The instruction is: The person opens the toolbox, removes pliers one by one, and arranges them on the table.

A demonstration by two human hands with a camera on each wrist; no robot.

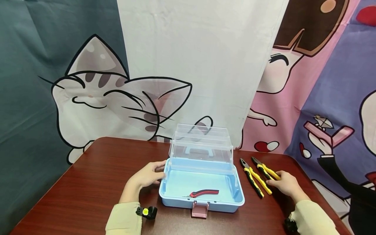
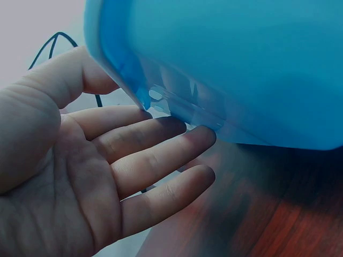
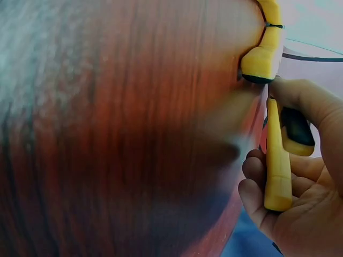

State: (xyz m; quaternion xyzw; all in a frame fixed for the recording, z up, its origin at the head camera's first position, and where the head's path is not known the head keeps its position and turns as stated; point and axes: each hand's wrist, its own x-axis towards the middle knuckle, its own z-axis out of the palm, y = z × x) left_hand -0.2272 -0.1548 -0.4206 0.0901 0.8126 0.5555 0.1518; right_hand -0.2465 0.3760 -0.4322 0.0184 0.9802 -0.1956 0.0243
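Observation:
My left hand (image 1: 148,174) is at the left side of a light blue toolbox (image 1: 202,205). In the left wrist view its fingers (image 2: 161,160) are fairly straight against the box wall, with the thumb by the rim. The clear lid (image 1: 202,138) stands raised at the back. Inside the box lies a tool with a curved red-and-black handle (image 1: 210,192). On the right, my right hand (image 1: 287,185) grips yellow-and-black pliers (image 1: 271,173) by the handles, jaws toward the back. Another pair of yellow-and-black pliers (image 1: 255,178) lies between that hand and the box.
Everything rests on a dark reddish-brown wooden table (image 1: 88,182). A pink latch (image 1: 200,210) hangs down from the box's front. Behind the table hangs a cloth backdrop (image 1: 205,58) with cartoon figures, close to the back edge.

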